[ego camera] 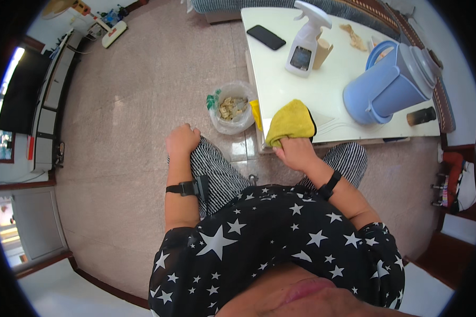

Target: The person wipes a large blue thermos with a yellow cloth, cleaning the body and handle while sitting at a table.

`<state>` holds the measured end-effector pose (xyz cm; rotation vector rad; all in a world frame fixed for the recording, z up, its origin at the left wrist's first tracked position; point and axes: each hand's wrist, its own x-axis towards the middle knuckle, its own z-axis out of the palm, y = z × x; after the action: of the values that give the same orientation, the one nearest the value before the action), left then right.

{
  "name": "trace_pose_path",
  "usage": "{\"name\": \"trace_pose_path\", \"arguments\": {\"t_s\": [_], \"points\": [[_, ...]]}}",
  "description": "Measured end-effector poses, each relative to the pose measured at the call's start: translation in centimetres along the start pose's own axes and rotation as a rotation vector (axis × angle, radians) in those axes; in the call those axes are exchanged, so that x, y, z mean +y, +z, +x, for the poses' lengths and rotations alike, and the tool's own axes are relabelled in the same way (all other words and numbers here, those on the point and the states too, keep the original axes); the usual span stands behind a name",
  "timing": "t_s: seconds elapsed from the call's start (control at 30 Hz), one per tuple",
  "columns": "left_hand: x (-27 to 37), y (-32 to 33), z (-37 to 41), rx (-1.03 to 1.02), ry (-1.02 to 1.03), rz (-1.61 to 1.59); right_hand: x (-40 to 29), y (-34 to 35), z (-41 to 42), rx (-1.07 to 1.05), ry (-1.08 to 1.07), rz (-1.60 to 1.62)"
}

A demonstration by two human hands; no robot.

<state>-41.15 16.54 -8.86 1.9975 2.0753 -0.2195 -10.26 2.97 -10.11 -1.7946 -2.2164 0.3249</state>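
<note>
My right hand (297,153) grips the near edge of a yellow microfiber cloth (291,122) with a dark border. The cloth lies folded at the near left corner of a white-topped table (325,93), with streaks on the tabletop just right of it. My left hand (183,138) rests on my left knee, fingers curled in and nothing seen in it. On the table stand a white spray bottle (307,41) and a blue lidded plastic jug (384,85). A black smartphone (266,37) lies near the table's far left corner.
A bin lined with a clear plastic bag (232,126) holds crumpled waste beside the table's left side. A brown cardboard holder (322,53), a crumpled beige cloth (354,37) and a dark cylindrical container (421,116) are on the table. Beyond it is a striped sofa (222,6).
</note>
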Motion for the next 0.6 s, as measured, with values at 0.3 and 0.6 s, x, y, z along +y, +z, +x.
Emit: {"name": "trace_pose_path", "arguments": {"t_s": [0.3,0.6], "points": [[-1.8,-1.0,3.0,-0.008,0.033,-0.032,-1.1,0.8,7.1,-0.045,0.174,0.036],[-4.2,-0.8,8.0,-0.106,0.073,-0.099,-1.8,1.9,8.6,0.206,0.281,-0.082]]}}
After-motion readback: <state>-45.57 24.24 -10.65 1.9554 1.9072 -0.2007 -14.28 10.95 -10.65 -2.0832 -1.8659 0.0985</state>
